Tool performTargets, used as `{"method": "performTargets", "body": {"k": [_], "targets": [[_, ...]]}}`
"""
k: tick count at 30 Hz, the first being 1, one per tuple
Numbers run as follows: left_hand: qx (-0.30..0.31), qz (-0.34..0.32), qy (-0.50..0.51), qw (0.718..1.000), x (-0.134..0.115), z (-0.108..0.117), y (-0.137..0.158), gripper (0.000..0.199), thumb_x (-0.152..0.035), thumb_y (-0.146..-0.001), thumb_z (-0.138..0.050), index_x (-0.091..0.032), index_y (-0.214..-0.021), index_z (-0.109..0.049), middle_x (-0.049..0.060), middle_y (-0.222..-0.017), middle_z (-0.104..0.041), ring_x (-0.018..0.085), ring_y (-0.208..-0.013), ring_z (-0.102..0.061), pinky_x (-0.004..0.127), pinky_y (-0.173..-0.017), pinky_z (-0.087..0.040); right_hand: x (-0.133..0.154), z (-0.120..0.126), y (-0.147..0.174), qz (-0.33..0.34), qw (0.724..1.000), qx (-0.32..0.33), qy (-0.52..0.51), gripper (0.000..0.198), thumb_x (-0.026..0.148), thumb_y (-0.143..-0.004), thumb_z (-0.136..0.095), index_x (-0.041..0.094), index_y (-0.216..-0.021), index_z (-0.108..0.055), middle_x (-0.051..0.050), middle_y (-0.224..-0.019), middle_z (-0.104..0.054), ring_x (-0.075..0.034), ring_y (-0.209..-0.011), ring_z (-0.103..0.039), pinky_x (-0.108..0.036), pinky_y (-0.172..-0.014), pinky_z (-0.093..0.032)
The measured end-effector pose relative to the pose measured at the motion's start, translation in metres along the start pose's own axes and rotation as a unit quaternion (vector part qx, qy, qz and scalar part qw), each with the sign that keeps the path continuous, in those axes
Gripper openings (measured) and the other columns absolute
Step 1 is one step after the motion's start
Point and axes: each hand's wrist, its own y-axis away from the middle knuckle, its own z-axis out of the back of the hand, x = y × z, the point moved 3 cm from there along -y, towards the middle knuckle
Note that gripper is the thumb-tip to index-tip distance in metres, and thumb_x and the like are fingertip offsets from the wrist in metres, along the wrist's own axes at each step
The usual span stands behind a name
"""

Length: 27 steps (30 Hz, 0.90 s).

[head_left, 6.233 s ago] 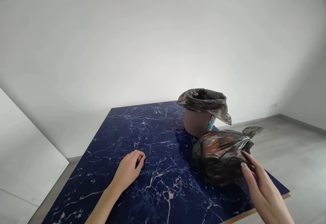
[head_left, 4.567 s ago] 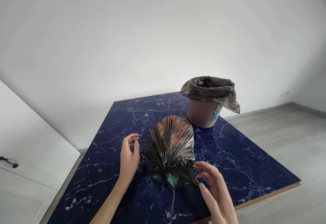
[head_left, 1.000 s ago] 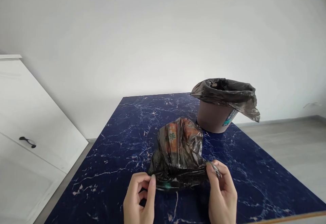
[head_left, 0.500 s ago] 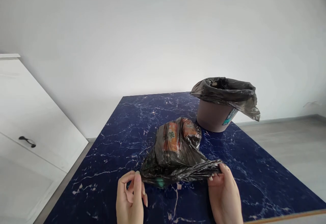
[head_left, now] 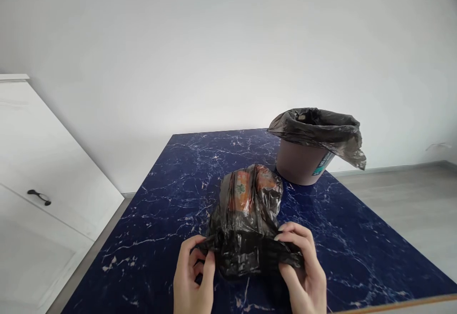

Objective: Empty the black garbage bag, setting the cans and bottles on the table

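A black, see-through plastic garbage bag (head_left: pixel 246 219) lies on the blue marbled table, with orange-and-white packaging showing through its film. The bag's near edge is gathered between my two hands. My left hand (head_left: pixel 195 269) pinches the left corner of that edge between thumb and fingers. On the other side, my right hand (head_left: pixel 302 261) grips the right corner, its thumb below and fingers above. What exactly sits inside the bag is blurred by the plastic.
A brown trash bin (head_left: pixel 298 161) lined with another black bag (head_left: pixel 317 131) stands behind, at the table's right edge. The blue table (head_left: pixel 171 185) reaches back towards a white wall. A white cabinet (head_left: pixel 43 161) with a dark handle (head_left: pixel 39 197) is at the left.
Both hands have come closer together, the left moving right and the right moving left. The bag's near edge, stretched taut before, is now slack and bunched.
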Motion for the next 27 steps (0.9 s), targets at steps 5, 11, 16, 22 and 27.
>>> {"method": "performTargets", "body": {"k": [5,11,16,22,27], "targets": [[0.030,-0.047,-0.031,0.998,0.013,0.007,-0.009,0.039,-0.057,-0.088,-0.069,-0.025,-0.109,-0.063,0.012,-0.108,-0.068,0.024,-0.090,-0.072,0.028,-0.070,-0.060,-0.010,0.000,-0.006,-0.035,0.998,0.046,0.018,0.010,0.019,-0.089,-0.064,0.025,-0.084,-0.071,-0.006,-0.102,-0.063,-0.025,-0.097,-0.060,-0.035,-0.081,-0.043],[-0.036,-0.083,-0.019,0.996,0.009,0.003,-0.002,0.037,-0.057,-0.086,-0.071,-0.025,-0.094,-0.055,0.009,-0.107,-0.065,0.019,-0.090,-0.069,0.022,-0.073,-0.055,-0.031,0.005,-0.006,-0.202,0.970,-0.011,-0.136,0.017,0.034,-0.080,-0.077,0.023,-0.073,-0.066,-0.003,-0.091,-0.062,-0.023,-0.094,-0.054,-0.031,-0.081,-0.041],[-0.011,-0.069,-0.051,0.996,0.004,0.001,-0.003,0.052,-0.065,-0.079,-0.079,-0.025,-0.079,-0.045,0.007,-0.101,-0.060,0.015,-0.077,-0.061,0.019,-0.065,-0.050,-0.032,0.007,-0.007,-0.321,0.914,-0.029,-0.247,0.017,0.029,-0.070,-0.079,0.024,-0.074,-0.063,0.001,-0.090,-0.058,-0.018,-0.085,-0.051,-0.026,-0.070,-0.040],[-0.018,-0.057,-0.061,0.996,0.001,0.001,-0.007,0.058,-0.075,-0.082,-0.072,-0.024,-0.073,-0.044,0.008,-0.104,-0.062,0.019,-0.084,-0.062,0.023,-0.071,-0.051,-0.039,0.012,-0.011,-0.392,0.854,-0.044,-0.340,0.031,0.027,-0.062,-0.082,0.026,-0.086,-0.063,0.004,-0.082,-0.060,-0.018,-0.070,-0.059,-0.031,-0.067,-0.050],[-0.034,-0.056,-0.065,0.996,0.014,0.022,-0.015,0.060,-0.081,-0.077,-0.070,-0.024,-0.089,-0.057,0.014,-0.121,-0.067,0.027,-0.105,-0.071,0.027,-0.074,-0.057,-0.049,0.017,-0.011,-0.394,0.838,-0.067,-0.371,0.032,0.023,-0.064,-0.080,0.026,-0.092,-0.065,0.005,-0.084,-0.068,-0.021,-0.076,-0.070,-0.036,-0.078,-0.057]]}}
